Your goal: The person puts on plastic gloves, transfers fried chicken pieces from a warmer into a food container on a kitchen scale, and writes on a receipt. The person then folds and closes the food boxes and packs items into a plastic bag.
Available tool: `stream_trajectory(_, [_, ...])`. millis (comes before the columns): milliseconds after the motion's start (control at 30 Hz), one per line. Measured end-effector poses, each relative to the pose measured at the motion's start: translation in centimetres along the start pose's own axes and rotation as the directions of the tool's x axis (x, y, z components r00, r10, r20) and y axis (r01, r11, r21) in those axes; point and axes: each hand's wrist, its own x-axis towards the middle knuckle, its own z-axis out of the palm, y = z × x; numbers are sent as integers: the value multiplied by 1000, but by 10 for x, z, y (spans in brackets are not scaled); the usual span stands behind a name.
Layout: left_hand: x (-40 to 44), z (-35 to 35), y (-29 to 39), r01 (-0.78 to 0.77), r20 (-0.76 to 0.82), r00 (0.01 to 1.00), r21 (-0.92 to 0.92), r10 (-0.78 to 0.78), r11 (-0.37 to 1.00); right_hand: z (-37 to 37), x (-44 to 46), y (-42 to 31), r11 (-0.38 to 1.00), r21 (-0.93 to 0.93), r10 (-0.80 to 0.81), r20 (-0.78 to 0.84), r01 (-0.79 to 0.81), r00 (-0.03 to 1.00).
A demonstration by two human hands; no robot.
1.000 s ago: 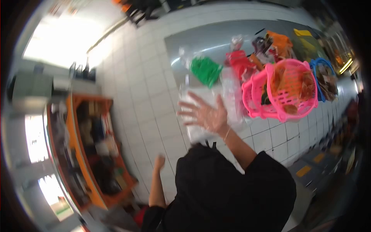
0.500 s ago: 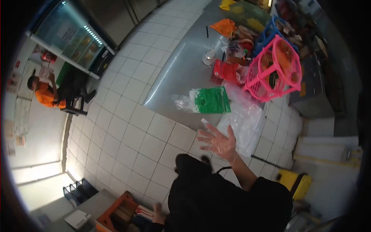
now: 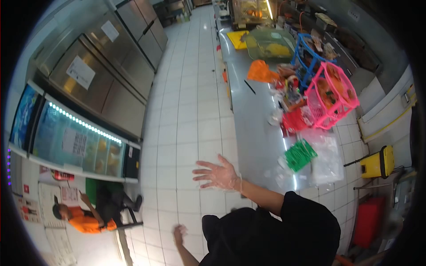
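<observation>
My right hand (image 3: 217, 175) is stretched out over the tiled floor, left of the steel table (image 3: 253, 128). It wears a clear plastic glove, its fingers are spread and it holds nothing. Lower down, my left hand (image 3: 179, 232) hangs over the floor, small and blurred, so its fingers cannot be made out. A green packet (image 3: 301, 155) lies near the table's close end, with clear plastic bags (image 3: 326, 162) beside it. Behind them are a red packet (image 3: 295, 122) and a pink basket (image 3: 339, 95) with items inside.
Farther along the table are an orange cloth (image 3: 262, 72), a blue basket (image 3: 306, 55) and a green-tinted tub (image 3: 270, 44). A person in orange (image 3: 86, 221) sits at lower left, below a glass-door fridge (image 3: 80, 139). A yellow bin (image 3: 377, 162) stands at right.
The view has swung toward the aisle and fridges, and the table now appears farther right. My right hand stays spread, now over the floor instead of by the plastic bags.
</observation>
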Motion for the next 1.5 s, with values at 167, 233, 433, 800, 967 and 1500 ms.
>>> stream_trajectory(167, [120, 42, 29, 535, 58, 829, 201, -556, 820, 2, 127, -61, 980, -177, -106, -71, 92, 992])
stream_trajectory(233, [191, 40, 82, 525, 99, 819, 267, -565, 808, -29, 163, -89, 977, -59, -208, -61, 204, 976])
stream_trajectory(433, [447, 3, 270, 412, 169, 851, 374, -497, 831, -90, 233, -152, 816, -100, -558, -398, 570, 728])
stream_trajectory(800, [910, 263, 822, -509, 285, 854, 286, 436, 812, -189, 414, -414, 452, -227, -848, -410, 863, 336])
stream_trajectory(967, [942, 368, 905, -279, 688, 689, 544, -230, 791, -213, 530, -572, 410, -132, -848, -419, 903, 324])
stream_trajectory(1500, [1227, 996, 1343, -524, 831, 556, 369, -20, 768, -290, 716, -943, 2, -391, -831, -513, 920, -217])
